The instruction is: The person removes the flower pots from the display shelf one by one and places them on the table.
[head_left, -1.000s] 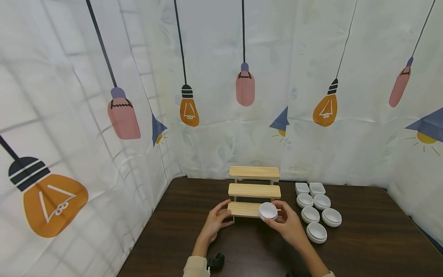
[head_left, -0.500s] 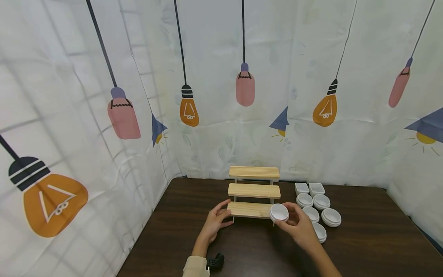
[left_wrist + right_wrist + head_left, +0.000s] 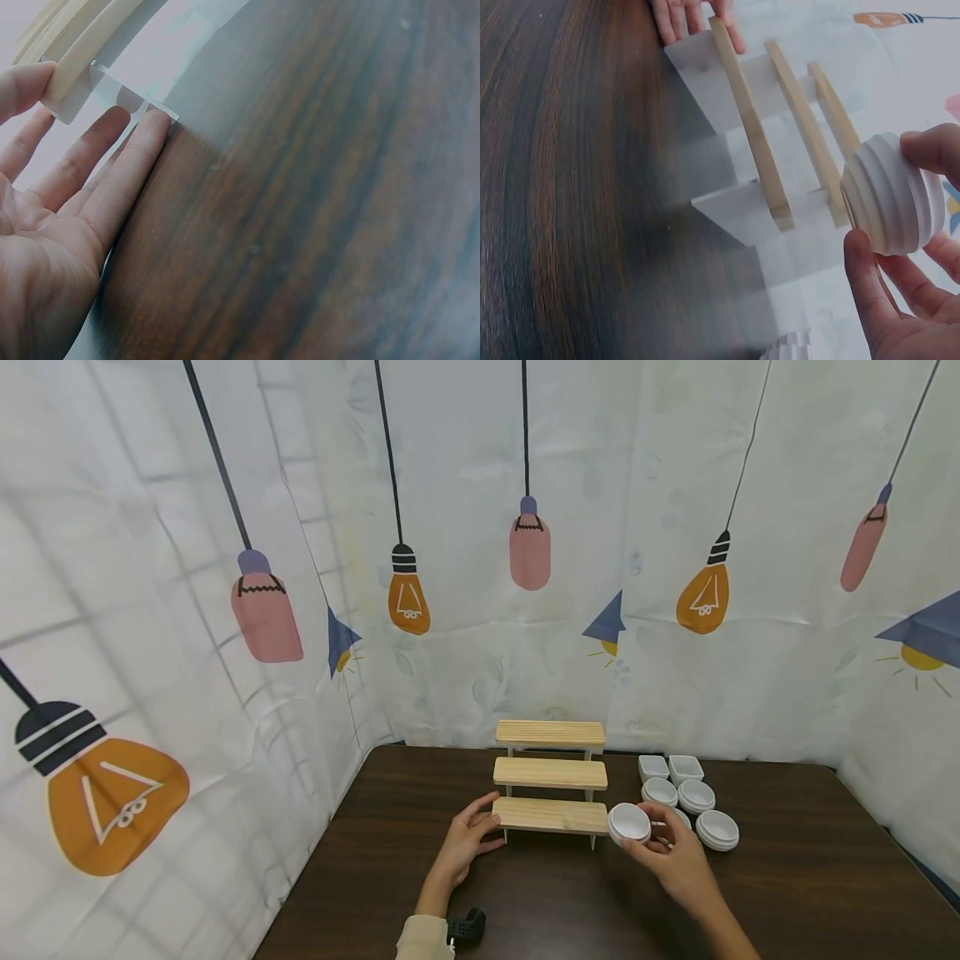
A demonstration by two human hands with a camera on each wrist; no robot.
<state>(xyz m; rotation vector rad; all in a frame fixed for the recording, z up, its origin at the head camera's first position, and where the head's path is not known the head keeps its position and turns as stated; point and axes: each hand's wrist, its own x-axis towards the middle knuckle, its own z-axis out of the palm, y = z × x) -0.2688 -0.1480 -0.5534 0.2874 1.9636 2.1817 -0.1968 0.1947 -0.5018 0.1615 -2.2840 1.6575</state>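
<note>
A three-tier stand (image 3: 551,773) with pale wooden boards and clear supports stands on the table. My left hand (image 3: 461,850) grips the left end of its lowest board; in the left wrist view its other fingers (image 3: 142,165) reach to the clear support below. My right hand (image 3: 681,864) holds a small stack of round white bowls (image 3: 628,824) just off the right end of that board. In the right wrist view the stack (image 3: 889,195) shows several nested rims, pinched between thumb and fingertips and tipped sideways. Nothing lies on the boards.
Right of the stand, more round white bowls (image 3: 717,829) stand in stacks on the dark wood table (image 3: 352,860), with square white dishes (image 3: 686,768) behind them. My right hand hides some stacks. A printed curtain (image 3: 465,677) hangs behind the table.
My right hand has moved right with the bowls, from over the lowest board to beyond its right end, covering more of the stacks. My left hand has stayed at the stand.
</note>
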